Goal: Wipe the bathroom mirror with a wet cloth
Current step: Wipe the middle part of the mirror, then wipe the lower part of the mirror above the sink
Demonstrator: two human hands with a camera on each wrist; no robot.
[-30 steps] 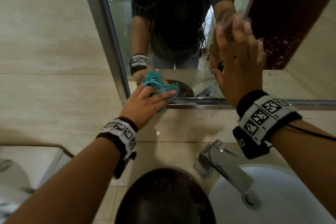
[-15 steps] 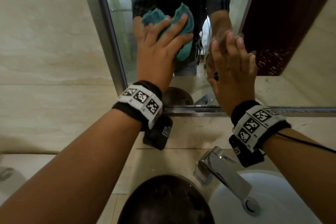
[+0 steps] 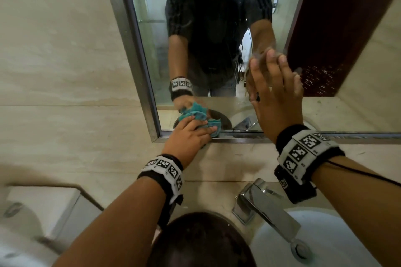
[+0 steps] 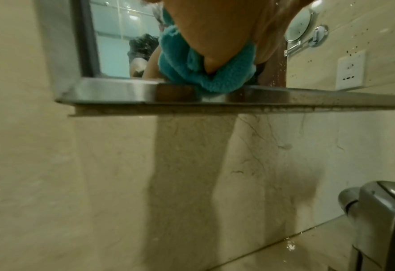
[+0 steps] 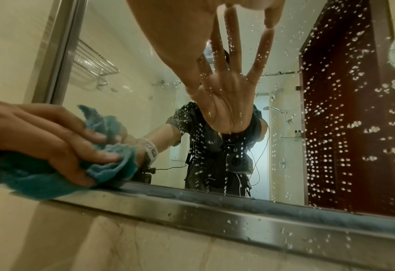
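The mirror [image 3: 217, 28] hangs in a steel frame [image 3: 134, 50] on the beige wall. My left hand [image 3: 191, 136] grips a crumpled teal cloth [image 3: 216, 129] and presses it against the glass at the bottom left corner, right on the lower frame rail. The left wrist view shows the cloth [image 4: 215, 77] bunched under the left hand [image 4: 215, 27] on the rail. My right hand [image 3: 277, 97] lies flat on the glass, fingers straight and spread, to the right of the cloth. In the right wrist view, water droplets dot the mirror [image 5: 145, 82] around the right hand [image 5: 192, 27].
A chrome faucet [image 3: 264, 204] and a white basin [image 3: 325, 240] sit below my right arm. A dark round bowl [image 3: 201, 240] is at the bottom middle. A white fixture [image 3: 32, 212] stands lower left. A wall socket [image 4: 350, 69] is right of the mirror.
My left hand swept the cloth up the glass half a second ago and has come back down to the bottom edge. My right hand has stayed flat on the mirror.
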